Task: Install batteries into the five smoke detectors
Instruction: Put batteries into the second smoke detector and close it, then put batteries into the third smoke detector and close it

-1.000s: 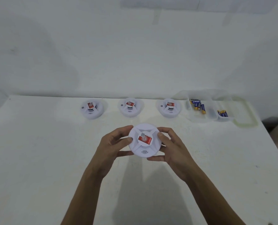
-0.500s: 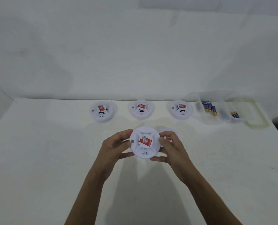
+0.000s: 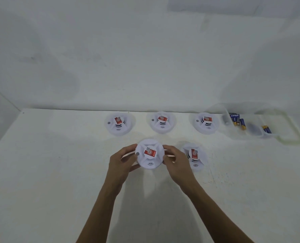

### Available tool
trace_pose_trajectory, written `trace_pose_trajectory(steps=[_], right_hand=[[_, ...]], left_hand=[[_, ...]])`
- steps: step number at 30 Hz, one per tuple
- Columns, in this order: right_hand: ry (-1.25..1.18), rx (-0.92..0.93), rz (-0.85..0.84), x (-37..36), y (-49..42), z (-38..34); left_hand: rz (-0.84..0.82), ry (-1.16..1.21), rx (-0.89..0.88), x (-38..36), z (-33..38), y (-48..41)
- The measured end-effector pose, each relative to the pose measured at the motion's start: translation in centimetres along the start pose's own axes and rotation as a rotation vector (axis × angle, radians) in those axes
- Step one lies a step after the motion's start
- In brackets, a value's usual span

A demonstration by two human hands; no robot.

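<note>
head view. white table [image 3: 58, 172] against a pale wall. five round white smoke detectors, each with a red label on top. three sit in a far row: far-left detector [image 3: 118, 124], far-middle detector [image 3: 161, 121], far-right detector [image 3: 205, 122]. a fourth, the near-right detector [image 3: 195, 156], rests on the table just right of the hands. the fifth, the held detector [image 3: 149, 153], is up off the table between both hands, face toward the camera.

left hand [image 3: 122, 163] has thumb and fingers clamped on the left rim; right hand [image 3: 176, 162] is clamped the same way on the right rim. grip reads as opposed, as for a twist, but that is a guess.

clear plastic container [image 3: 233, 134] at far right holds blue-and-yellow batteries [image 3: 237, 120], with another few batteries [image 3: 267, 129] in a further compartment.

handling, as judged: rigid moulded plastic shell, likely light, smooth and a bit slippery at the edge. best held by the outer rim with spread fingertips, not by the raised centre or the label. thin catches on the base probably snap if forced. whether any unit already has cells inside cannot be told.
</note>
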State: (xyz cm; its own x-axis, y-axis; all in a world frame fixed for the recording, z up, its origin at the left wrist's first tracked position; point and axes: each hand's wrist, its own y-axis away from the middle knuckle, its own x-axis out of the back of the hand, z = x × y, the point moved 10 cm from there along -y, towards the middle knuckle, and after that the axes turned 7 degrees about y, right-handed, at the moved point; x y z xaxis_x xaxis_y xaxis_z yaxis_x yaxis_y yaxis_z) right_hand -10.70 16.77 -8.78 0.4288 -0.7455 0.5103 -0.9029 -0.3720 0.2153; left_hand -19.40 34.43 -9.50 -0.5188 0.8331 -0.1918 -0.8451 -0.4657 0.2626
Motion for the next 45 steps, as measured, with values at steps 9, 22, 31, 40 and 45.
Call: trace_pose_trajectory(steps=[9, 22, 31, 40, 45], right_hand=[[0.076, -0.037, -0.029, -2.1, -0.6, 1.0], [0.157, -0.015, -0.057, -2.3, -0.5, 0.5], [0.070, -0.035, -0.080, -0.2, -0.1, 0.4], [-0.042, -0.035, 0.094, 8.3, -2.5, 0.7], [0.055, -0.019, 0.187, 13.7, -4.9, 2.1]], left_hand=[[0.084, -0.159, -0.017, 1.5, -1.8, -0.8], [0.143, -0.505, -0.057, 2.0, -2.9, -1.1], [0.294, -0.550, -0.199, 2.0, 0.9, 1.0], [0.222, -0.527, -0.446, -4.6, 4.8, 0.4], [0.142, -0.550, -0.484, -10.5, 5.3, -1.5]])
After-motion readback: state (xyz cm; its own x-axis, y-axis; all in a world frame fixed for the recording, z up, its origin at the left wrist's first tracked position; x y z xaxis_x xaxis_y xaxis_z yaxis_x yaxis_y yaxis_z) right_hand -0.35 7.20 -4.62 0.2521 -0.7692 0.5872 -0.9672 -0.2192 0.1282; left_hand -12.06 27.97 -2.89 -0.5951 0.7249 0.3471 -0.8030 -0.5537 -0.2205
